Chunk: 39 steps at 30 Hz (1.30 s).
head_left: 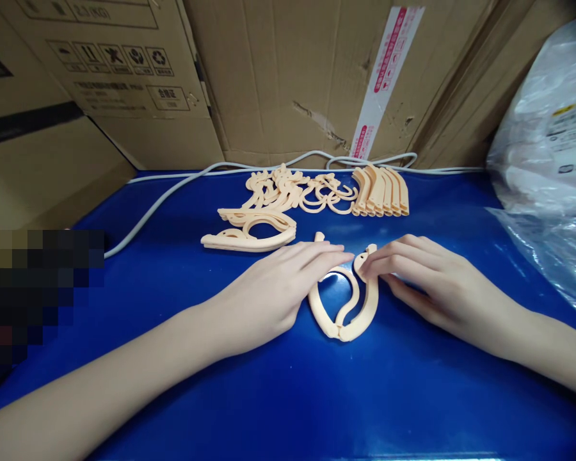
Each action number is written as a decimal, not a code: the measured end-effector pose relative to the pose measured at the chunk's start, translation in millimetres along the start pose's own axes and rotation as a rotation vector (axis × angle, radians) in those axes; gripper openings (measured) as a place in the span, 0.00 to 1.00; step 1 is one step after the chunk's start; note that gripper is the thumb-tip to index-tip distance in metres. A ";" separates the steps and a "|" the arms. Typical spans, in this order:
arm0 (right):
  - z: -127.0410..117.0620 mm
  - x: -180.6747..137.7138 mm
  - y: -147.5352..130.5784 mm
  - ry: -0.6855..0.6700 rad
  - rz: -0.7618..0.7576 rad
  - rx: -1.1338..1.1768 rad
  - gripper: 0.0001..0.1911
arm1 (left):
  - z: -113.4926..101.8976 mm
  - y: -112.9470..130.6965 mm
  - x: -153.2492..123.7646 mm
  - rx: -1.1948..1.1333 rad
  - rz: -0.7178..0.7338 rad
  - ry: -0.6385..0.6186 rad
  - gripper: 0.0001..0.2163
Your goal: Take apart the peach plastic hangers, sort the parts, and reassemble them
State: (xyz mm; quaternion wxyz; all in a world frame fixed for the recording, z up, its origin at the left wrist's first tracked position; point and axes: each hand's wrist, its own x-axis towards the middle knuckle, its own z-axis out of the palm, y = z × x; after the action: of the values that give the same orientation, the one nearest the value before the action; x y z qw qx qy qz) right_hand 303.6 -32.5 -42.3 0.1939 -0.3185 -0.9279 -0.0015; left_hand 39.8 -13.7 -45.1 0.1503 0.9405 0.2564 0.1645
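A cream plastic folding hanger [368, 309] lies on the blue table in front of me, its two arms folded upward into a V with the curved hook between them. Over the upper part of its left arm rests my left hand [281, 288], fingers held together; its thumb is hidden underneath. The fingertips of my right hand [434, 285] are closed on the upper part of the right arm. Just left of the hanger, folded hangers [249, 241] lie stacked.
Behind are a pile of small cream parts [276, 189], loose hooks [329, 192] and a row of curved arm pieces [381, 192]. A white cable [153, 208] runs along the back by cardboard boxes [288, 83]. Clear plastic bags [547, 128] sit at right.
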 end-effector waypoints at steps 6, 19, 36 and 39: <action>-0.5 -0.6 -3.6 0.011 0.096 -0.019 0.06 | 0.4 -1.5 -0.1 0.009 -0.025 0.015 0.23; -4.4 -0.9 -10.2 0.012 0.056 -0.060 0.10 | -2.0 -0.9 1.7 0.021 0.007 0.019 0.23; -2.3 -0.7 -18.6 -0.092 -0.047 0.028 0.35 | -1.4 2.7 -1.9 -0.039 -0.016 -0.031 0.34; -1.2 -0.3 -20.5 -0.166 -0.058 0.055 0.40 | 0.0 1.8 -1.8 -0.067 -0.021 -0.071 0.36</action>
State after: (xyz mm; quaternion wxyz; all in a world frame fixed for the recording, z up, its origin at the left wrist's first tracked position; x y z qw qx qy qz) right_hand 292.1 -49.1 -38.8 0.1248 -0.2848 -0.9494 0.0450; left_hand 39.1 -16.1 -44.8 0.1924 0.9375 0.2552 0.1377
